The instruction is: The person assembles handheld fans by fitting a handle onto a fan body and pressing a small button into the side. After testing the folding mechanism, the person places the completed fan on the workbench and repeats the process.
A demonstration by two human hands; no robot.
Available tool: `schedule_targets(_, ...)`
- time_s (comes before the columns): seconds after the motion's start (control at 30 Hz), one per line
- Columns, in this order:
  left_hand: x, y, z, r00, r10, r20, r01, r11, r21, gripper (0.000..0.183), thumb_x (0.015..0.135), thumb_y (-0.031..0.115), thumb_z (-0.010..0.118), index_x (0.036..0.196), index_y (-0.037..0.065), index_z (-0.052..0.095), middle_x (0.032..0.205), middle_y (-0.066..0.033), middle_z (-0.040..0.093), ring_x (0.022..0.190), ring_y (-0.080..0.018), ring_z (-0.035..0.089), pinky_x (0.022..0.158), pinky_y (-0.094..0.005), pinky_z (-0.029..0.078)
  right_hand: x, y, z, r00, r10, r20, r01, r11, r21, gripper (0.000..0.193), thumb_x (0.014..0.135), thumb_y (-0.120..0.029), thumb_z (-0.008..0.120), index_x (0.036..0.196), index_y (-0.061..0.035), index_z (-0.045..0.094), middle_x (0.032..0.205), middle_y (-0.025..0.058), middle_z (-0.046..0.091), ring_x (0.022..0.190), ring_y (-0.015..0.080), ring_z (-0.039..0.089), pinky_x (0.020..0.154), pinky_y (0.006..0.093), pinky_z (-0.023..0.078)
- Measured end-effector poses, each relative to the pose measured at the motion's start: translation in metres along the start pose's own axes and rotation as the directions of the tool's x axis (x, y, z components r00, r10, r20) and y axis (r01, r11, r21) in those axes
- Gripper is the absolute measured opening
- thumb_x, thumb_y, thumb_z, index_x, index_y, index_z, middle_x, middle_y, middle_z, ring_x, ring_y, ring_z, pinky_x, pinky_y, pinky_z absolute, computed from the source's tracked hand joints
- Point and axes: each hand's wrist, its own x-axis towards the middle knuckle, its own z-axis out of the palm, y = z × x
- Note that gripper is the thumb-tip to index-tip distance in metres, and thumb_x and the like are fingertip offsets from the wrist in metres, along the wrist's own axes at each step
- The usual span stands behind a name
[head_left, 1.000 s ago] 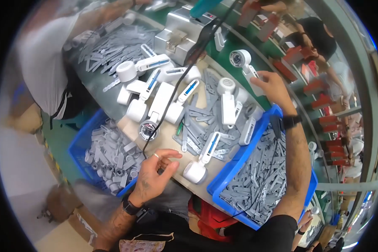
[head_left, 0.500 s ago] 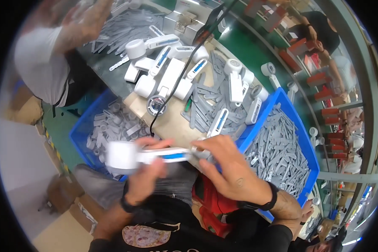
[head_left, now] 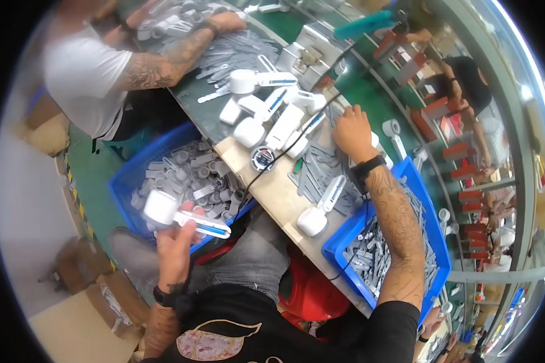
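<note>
In my left hand (head_left: 175, 248) is a white round-headed appliance (head_left: 161, 207) with a straight handle and a blue strip, held over the blue crate on the left. My fingers wrap around its handle near the head. My right hand (head_left: 353, 130) reaches over the far side of the worktable, back upward, beside white units and grey strips. Its fingers are curled, and whatever lies under them is hidden. Grey plastic strips (head_left: 312, 175) lie below that hand. Another white unit (head_left: 313, 221) with a blue strip rests near the table's front edge.
A blue crate (head_left: 120, 181) of white and grey parts stands at left; another blue crate (head_left: 345, 257) of grey strips sits at right. More white units (head_left: 248, 131) cover the worktable (head_left: 272, 196), with a black cable (head_left: 255, 181) across it. A co-worker's arm (head_left: 157, 69) extends at upper left.
My right hand has left the white appliance and moved up and away over the table. My left hand has lowered with the appliance, toward the left crate. The head view has shifted.
</note>
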Motion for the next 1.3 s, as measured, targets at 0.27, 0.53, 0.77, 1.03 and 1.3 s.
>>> schedule_targets(0.27, 0.001, 0.015, 0.019, 0.973, -0.01, 0.229, 0.001, 0.999, 0.04, 0.05, 0.099, 0.004, 0.067, 0.145, -0.004, 0.049, 0.135, -0.0183, 0.067, 0.1, -0.0131, 0.064, 0.084, -0.0286, 0.054, 0.007, 0.007, -0.027, 0.983, 0.123, -0.14, -0.089, 0.97, 0.228, 0.017, 0.094, -0.012, 0.062, 0.099, -0.0012, 0.073, 0.089, 0.0149, 0.072, 0.087, 0.0332, 0.067, 0.076, 0.0447, 0.052)
schedule_targets(0.53, 0.006, 0.02, 0.035, 0.943, 0.009, 0.333, -0.007, 1.0, -0.009, 0.051, 0.099, 0.001, 0.068, 0.145, -0.008, 0.048, 0.134, -0.0174, 0.067, 0.102, -0.0157, 0.067, 0.088, -0.0321, 0.058, -0.046, -0.149, -0.196, 0.998, 0.037, 0.045, -0.056, 0.39, 0.919, 0.024, 0.098, -0.004, 0.067, 0.121, 0.0011, 0.069, 0.096, 0.0101, 0.069, 0.089, 0.0204, 0.067, 0.079, 0.0298, 0.053)
schedule_targets(0.77, -0.007, 0.019, 0.038, 0.924, 0.026, 0.382, -0.007, 0.999, -0.049, 0.053, 0.1, 0.0, 0.066, 0.149, -0.003, 0.047, 0.137, -0.0141, 0.065, 0.113, -0.017, 0.067, 0.096, -0.0328, 0.058, -0.068, -0.22, -0.194, 0.985, -0.149, -0.081, 0.125, 0.316, 0.941, 0.036, 0.083, 0.005, 0.081, 0.116, -0.0046, 0.073, 0.097, 0.0115, 0.07, 0.085, 0.0251, 0.069, 0.071, 0.0328, 0.055)
schedule_targets(1.03, -0.011, 0.019, 0.036, 0.925, 0.096, 0.367, -0.063, 0.993, -0.102, 0.051, 0.101, 0.001, 0.066, 0.148, -0.003, 0.047, 0.141, -0.0147, 0.063, 0.121, -0.0184, 0.065, 0.102, -0.0337, 0.056, -0.073, -0.234, -0.194, 0.973, -0.173, -0.154, 0.221, 0.492, 0.842, 0.044, 0.078, 0.006, 0.083, 0.12, -0.0054, 0.074, 0.101, 0.0096, 0.066, 0.086, 0.0263, 0.066, 0.071, 0.0356, 0.055)
schedule_targets(1.3, -0.008, 0.026, 0.044, 0.937, 0.068, 0.342, -0.046, 0.996, -0.07, 0.053, 0.097, -0.006, 0.064, 0.146, -0.005, 0.044, 0.14, -0.0207, 0.06, 0.131, -0.0262, 0.06, 0.108, -0.039, 0.053, -0.074, -0.227, -0.19, 0.939, -0.249, -0.238, 0.34, 0.561, 0.755, 0.057, 0.076, 0.007, 0.075, 0.132, -0.0045, 0.069, 0.109, 0.0107, 0.064, 0.091, 0.0271, 0.063, 0.076, 0.0361, 0.054)
